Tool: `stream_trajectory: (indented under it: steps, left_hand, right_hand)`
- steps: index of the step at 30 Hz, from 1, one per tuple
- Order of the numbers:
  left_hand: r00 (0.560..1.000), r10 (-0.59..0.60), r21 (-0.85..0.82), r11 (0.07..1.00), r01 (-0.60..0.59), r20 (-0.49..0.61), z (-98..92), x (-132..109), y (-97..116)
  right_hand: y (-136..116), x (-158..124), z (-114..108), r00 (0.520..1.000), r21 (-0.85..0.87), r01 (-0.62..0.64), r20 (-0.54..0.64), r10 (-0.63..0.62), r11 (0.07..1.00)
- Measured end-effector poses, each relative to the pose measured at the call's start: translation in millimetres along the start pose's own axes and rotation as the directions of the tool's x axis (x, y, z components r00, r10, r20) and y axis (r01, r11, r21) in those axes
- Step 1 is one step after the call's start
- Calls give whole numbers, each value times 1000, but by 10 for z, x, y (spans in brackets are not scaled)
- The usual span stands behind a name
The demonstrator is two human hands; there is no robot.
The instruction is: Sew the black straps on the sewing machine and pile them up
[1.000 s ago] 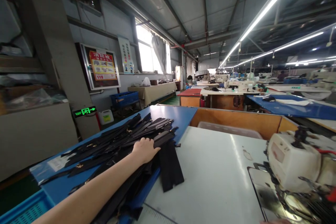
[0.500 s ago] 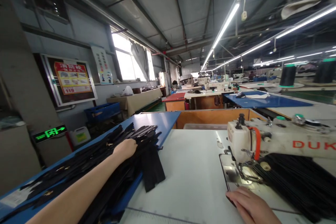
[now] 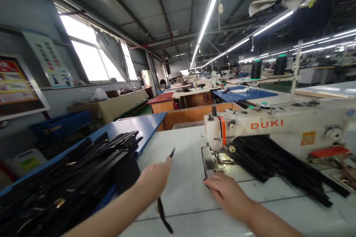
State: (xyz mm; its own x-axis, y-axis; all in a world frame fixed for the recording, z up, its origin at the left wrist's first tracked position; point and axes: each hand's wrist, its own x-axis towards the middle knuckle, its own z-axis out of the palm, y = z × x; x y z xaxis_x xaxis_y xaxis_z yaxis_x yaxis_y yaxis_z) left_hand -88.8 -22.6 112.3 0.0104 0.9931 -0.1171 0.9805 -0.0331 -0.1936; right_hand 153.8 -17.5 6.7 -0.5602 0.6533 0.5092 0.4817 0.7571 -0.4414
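My left hand (image 3: 155,176) is closed on a black fabric strip (image 3: 164,217). One end pokes up past my fingertips and the other hangs below the hand. To its left lies a heap of black strips (image 3: 83,170) with small gold-coloured metal bits, partly hidden by my forearm. My right hand (image 3: 226,192) rests at the near edge of the sewing machine's metal plate (image 3: 210,161), thumb and fingers together. What they pinch, if anything, is hidden. The white sewing machine (image 3: 267,120) stands just beyond, with a bundle of black strips (image 3: 267,157) under its arm.
The heap lies on a blue table (image 3: 150,122) joined to the pale sewing table (image 3: 180,192). A ruler scale (image 3: 200,214) runs along the near side. Thread cones (image 3: 256,69), more tables and a red tabletop (image 3: 161,98) stand farther back.
My left hand has left the heap and moved right over the pale table, bringing a black strip. The view has turned right. My right hand stays by the machine's plate.
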Motion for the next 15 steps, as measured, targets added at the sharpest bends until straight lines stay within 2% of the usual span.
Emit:
stream_trajectory:
  steps: [3,4,6,8,10,15]
  left_hand:
    - [976,208,-109,974,-201,60,342,-46,729]
    - [968,248,-147,960,-239,46,406,-46,892]
    - [957,291,-233,930,-283,0,464,-19,1090]
    - [952,303,-321,897,-303,-50,470,25,1145]
    - [945,313,-399,857,-326,-101,475,49,1103]
    - [920,261,-470,798,-376,-292,620,10,802]
  right_hand:
    - [26,-28,-27,1000,-14,-6,-6,6,1000]
    - [37,-40,-39,1000,-21,-15,-12,15,1000]
    - [55,-68,-70,998,-33,-47,-33,45,998]
    - [64,-100,-107,995,-37,-82,-61,80,996]
    - [68,-130,-140,992,-30,-103,-81,100,994]
    - [82,-159,-143,992,-15,-95,-85,93,995]
